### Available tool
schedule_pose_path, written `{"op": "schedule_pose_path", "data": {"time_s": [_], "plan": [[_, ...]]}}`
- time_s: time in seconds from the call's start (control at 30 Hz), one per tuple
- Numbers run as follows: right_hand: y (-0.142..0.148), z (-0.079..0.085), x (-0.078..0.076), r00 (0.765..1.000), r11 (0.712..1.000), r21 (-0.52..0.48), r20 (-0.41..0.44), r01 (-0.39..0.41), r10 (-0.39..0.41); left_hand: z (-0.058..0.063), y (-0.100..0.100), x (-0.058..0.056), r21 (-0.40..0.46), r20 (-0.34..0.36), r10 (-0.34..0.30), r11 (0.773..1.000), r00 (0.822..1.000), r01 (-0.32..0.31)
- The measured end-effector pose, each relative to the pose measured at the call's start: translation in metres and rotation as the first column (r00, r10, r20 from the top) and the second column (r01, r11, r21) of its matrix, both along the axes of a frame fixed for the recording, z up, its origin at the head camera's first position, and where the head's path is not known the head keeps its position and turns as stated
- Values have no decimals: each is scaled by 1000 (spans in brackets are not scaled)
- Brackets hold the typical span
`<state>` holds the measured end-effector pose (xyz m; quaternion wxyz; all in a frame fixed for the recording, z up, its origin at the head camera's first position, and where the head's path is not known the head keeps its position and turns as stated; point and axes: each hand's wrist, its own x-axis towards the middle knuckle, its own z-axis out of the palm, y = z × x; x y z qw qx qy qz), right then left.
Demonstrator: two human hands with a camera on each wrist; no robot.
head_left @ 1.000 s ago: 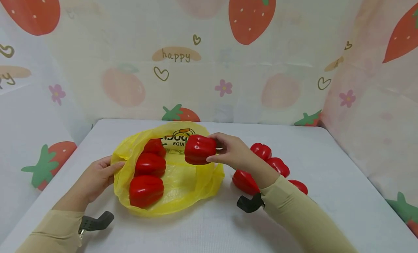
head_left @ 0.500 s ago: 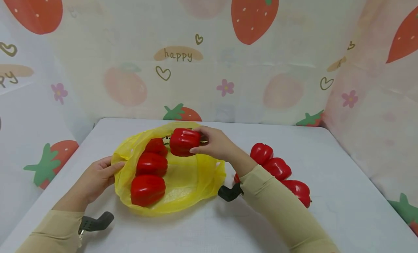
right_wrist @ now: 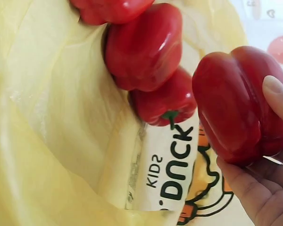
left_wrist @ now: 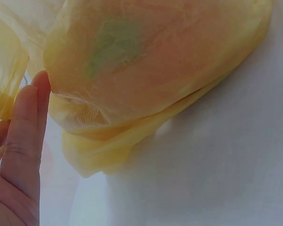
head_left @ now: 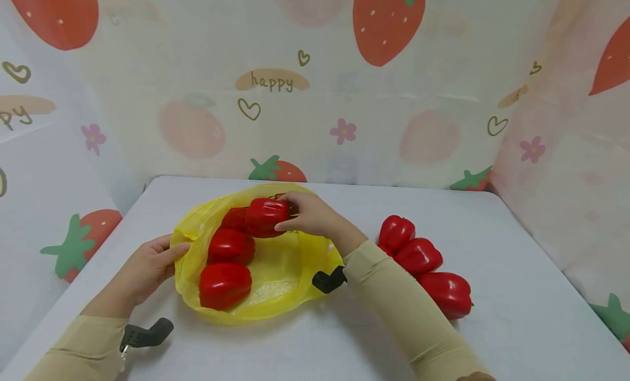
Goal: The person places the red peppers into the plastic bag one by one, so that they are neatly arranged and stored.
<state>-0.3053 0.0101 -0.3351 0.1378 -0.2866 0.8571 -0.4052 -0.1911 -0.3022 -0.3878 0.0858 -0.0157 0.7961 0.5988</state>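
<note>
In the head view my right hand (head_left: 310, 212) grips a red bell pepper (head_left: 267, 217) over the back part of a yellow plastic bag (head_left: 275, 266). The right wrist view shows thumb and fingers around this pepper (right_wrist: 236, 106). Three red bell peppers lie in a row along the bag's left side, among them a front pepper (head_left: 225, 285) and a middle one (head_left: 231, 247); the held pepper partly covers the rear one (head_left: 234, 218). With thumb and fingers, my left hand (head_left: 151, 263) pinches the bag's left edge and keeps its mouth spread.
To the right of the bag, more red bell peppers (head_left: 420, 256) lie on the white table (head_left: 512, 293), partly behind my right sleeve (head_left: 394, 304). A strawberry-printed curtain (head_left: 295, 124) stands behind and at both sides.
My right hand has carried the held pepper leftward over the bag, close to the rear pepper. The left hand keeps its hold on the bag's edge.
</note>
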Motion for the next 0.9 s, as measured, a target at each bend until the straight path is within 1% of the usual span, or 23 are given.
{"op": "schedule_pose_path", "data": {"time_s": [0.17,0.37,0.6,0.7,0.9], "plan": [[-3,-3,-4,999,998,32,4,49,-49,0,-1,0,3,2,-5,1000,1000,5],[-7,-10,-10,994,992,69,-22,106,-105,-1,0,-1,-8,6,5,1000,1000,-5],[-15,-23,-16,986,970,175,-24,166,-165,-1,2,0,-34,2,11,999,1000,-11],[-17,-29,-17,985,964,204,-25,173,-172,0,2,1,-35,4,16,999,1000,-15],[-20,-39,-17,986,950,265,-33,164,-161,0,1,2,-30,6,20,999,1000,-20]]}}
